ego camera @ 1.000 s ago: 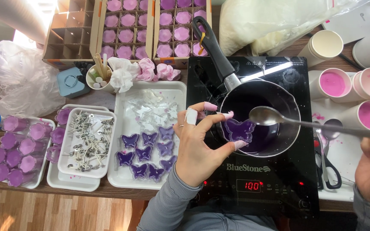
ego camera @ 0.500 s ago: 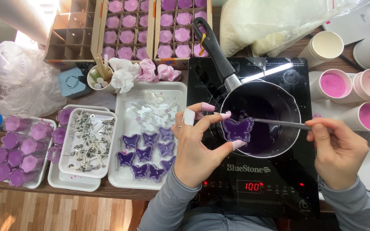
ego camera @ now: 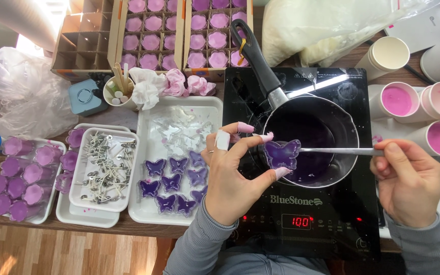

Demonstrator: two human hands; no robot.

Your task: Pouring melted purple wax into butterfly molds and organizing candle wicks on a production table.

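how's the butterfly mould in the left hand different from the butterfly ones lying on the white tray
The butterfly mould is pinched in the left hand over the saucepan; the tray butterflies lie flat in rows on the white tray. The held one looks lighter violet, while several on the tray are darker purple. Both share the butterfly shape and purple fill.

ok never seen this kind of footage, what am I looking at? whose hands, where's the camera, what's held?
One camera, worn on a person's head, looks down at their own two bare hands. The left hand pinches a purple butterfly mould over a dark saucepan of purple liquid on a black induction hob. The right hand has its grip on a thin metal spoon handle reaching to the mould. Left of the hob, a white tray carries more purple butterflies, and a smaller tray holds metal wick tabs. Pink-filled cups stand at right.
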